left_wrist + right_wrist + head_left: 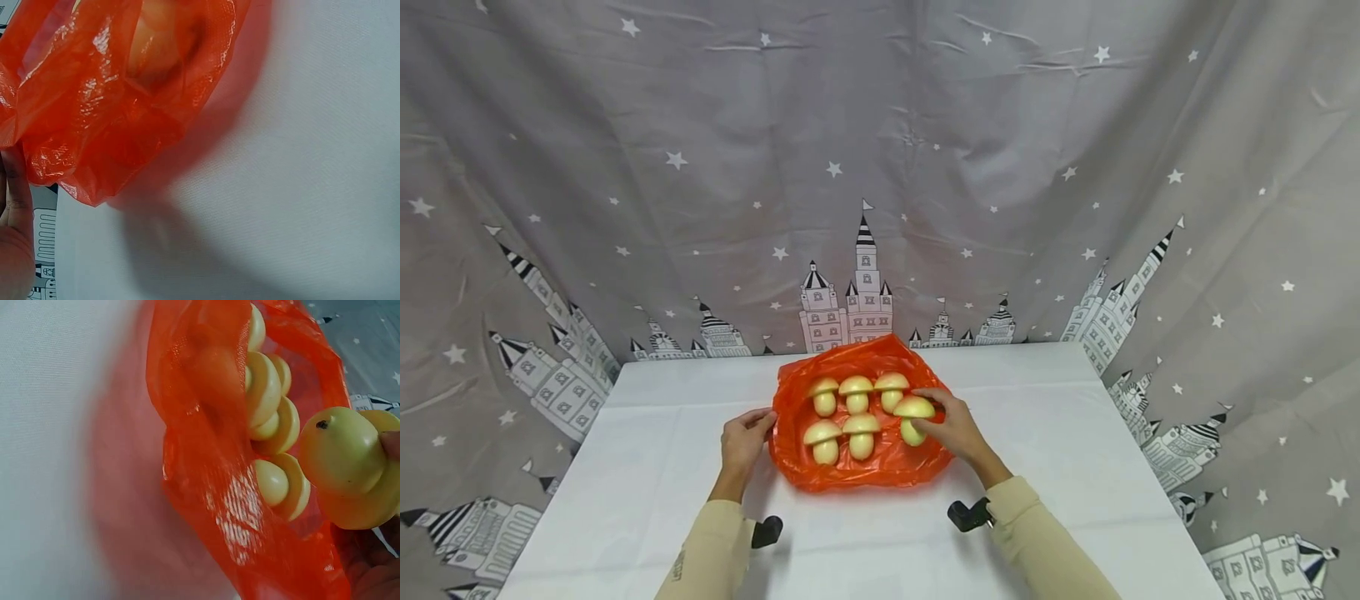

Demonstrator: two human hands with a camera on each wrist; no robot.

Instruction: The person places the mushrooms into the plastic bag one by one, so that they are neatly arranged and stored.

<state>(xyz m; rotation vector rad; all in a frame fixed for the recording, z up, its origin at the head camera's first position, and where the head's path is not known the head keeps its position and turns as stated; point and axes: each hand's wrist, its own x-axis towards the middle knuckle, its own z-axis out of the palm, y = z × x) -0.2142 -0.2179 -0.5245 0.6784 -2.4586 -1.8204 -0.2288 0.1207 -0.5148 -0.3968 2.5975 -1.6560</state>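
An orange-red plastic bag (880, 472) lies spread on the table with its mouth facing up. Inside, several yellow toy mushrooms (857, 394) stand in two rows, caps toward the far side. My left hand (747, 437) pinches the bag's left rim; in the left wrist view only part of the hand (15, 231) shows, beside the crinkled plastic. At the bag's right side, my right hand (955, 427) grips one toy mushroom (914, 407) between thumb and fingers. The right wrist view shows this held mushroom (342, 453) close up, its rounded stem end toward the camera with a dark spot.
The white table (1060, 467) extends to both sides and in front of the bag. A grey curtain (722, 167) printed with stars and castles hangs behind and around it. A black wrist device (767, 532) sits by the left sleeve, another (967, 515) by the right.
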